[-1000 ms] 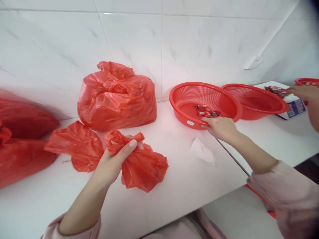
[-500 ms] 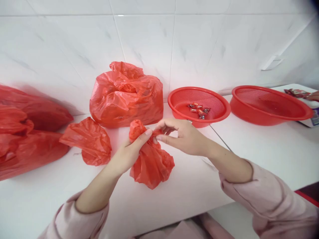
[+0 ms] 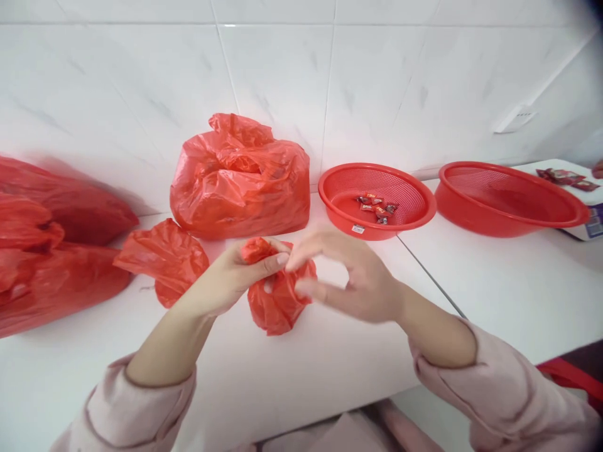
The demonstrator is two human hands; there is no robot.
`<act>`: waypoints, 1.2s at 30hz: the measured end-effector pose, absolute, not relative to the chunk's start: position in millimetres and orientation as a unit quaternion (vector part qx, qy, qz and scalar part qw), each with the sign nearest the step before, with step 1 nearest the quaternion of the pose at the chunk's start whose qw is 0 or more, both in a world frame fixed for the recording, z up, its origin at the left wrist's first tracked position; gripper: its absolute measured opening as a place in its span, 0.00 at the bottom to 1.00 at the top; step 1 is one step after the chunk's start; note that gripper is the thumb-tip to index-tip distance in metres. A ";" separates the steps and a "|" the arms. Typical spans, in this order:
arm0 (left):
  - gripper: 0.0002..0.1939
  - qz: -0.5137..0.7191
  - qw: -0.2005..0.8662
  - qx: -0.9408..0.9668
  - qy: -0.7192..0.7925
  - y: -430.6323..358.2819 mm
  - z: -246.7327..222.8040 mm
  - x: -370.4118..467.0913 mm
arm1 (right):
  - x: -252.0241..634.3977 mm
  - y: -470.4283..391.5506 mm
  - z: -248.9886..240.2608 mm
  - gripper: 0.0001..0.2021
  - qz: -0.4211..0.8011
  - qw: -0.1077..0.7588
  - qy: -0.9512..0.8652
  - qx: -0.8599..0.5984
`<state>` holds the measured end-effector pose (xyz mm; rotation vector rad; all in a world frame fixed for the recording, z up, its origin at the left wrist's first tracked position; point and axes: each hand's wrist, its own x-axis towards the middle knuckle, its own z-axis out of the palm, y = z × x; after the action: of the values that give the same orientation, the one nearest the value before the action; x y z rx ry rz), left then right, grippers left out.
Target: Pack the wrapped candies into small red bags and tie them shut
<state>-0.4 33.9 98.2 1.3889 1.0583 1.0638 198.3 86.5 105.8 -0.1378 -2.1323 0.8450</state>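
A small red plastic bag (image 3: 277, 307) hangs or rests just above the white table, gathered near its top. My left hand (image 3: 235, 276) is closed around its neck, with the thumb across the front and a puff of red plastic above. My right hand (image 3: 355, 276), slightly blurred, is at the bag's right side with thumb and fingers apart; its fingertips are close to the plastic, and contact is hard to tell. Another small red bag (image 3: 181, 257) lies left of my left hand.
Behind stands a large red bag (image 3: 245, 188); more red bags (image 3: 61, 276) fill the left. A red basket (image 3: 348, 216) holds several wrapped sweets (image 3: 377, 207). Farther right are a red basin (image 3: 494, 216) and a scale (image 3: 577, 231) with packets, a person's fingers at the edge.
My right hand has opened and moved slightly right and down from its pinch on the plastic. The small bag has turned and looks more compact. The other person's hand has drawn back rightward.
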 end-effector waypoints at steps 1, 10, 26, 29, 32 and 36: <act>0.07 0.433 0.506 0.595 0.450 34.8 98.7 -0.1 | 195.6 92.7 100.5 0.05 0.368 0.427 -0.823 -0.069; 0.10 0.391 0.286 0.692 0.535 40.9 79.7 8.7 | 167.2 104.2 47.4 0.14 0.565 0.364 -0.704 -0.231; 0.20 0.378 0.135 0.742 0.537 1.6 20.7 -11.5 | 224.5 108.8 25.6 0.14 0.342 0.317 -0.819 -0.333; 0.18 0.373 0.105 0.718 0.578 -24.1 -7.0 -24.3 | 250.5 132.7 -2.8 0.15 0.258 0.305 -0.803 -0.442; 0.15 0.360 0.145 0.691 0.610 -42.2 -23.4 -23.4 | 263.4 149.5 -28.1 0.15 0.284 0.271 -0.782 -0.485; 0.16 0.427 0.186 0.592 0.658 -31.3 -17.4 -3.2 | 240.6 138.8 -31.5 0.15 0.286 0.315 -0.750 -0.507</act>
<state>-3.2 -31.3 -17.4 1.6661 1.8542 1.2021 240.6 138.8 -31.5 -1.3365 -1.9755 0.7548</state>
